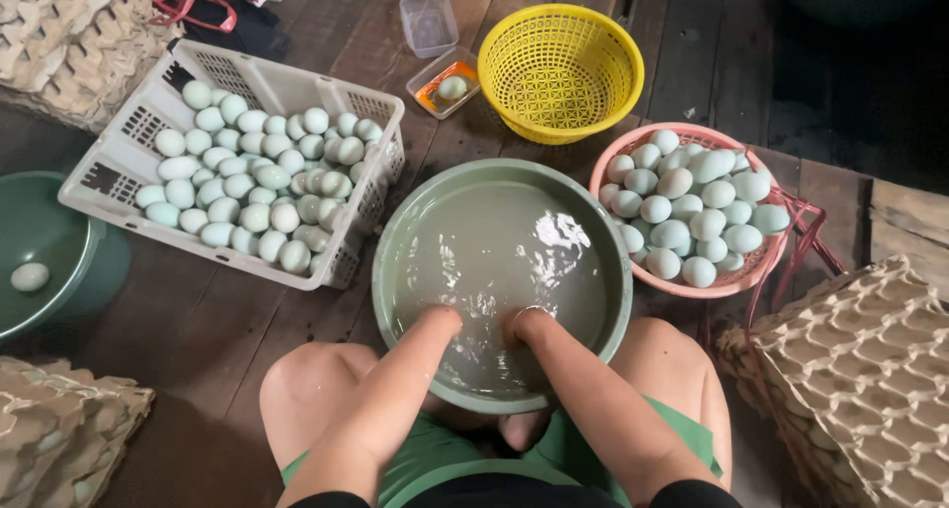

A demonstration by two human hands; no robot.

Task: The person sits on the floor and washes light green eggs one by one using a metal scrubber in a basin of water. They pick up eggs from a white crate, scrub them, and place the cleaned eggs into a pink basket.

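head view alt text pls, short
Both hands, left hand and right hand, are plunged in cloudy water in a green basin. A white crate and pink basket beside it hold pale eggs.

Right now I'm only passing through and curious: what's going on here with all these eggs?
A person squats on a dark wooden floor with both hands plunged into a round green basin of cloudy water. The left hand and right hand are under the surface, so what they hold cannot be seen. A white plastic crate of pale blue-green eggs sits on the left, a pink round basket of similar eggs on the right, and an empty yellow plastic basket behind.
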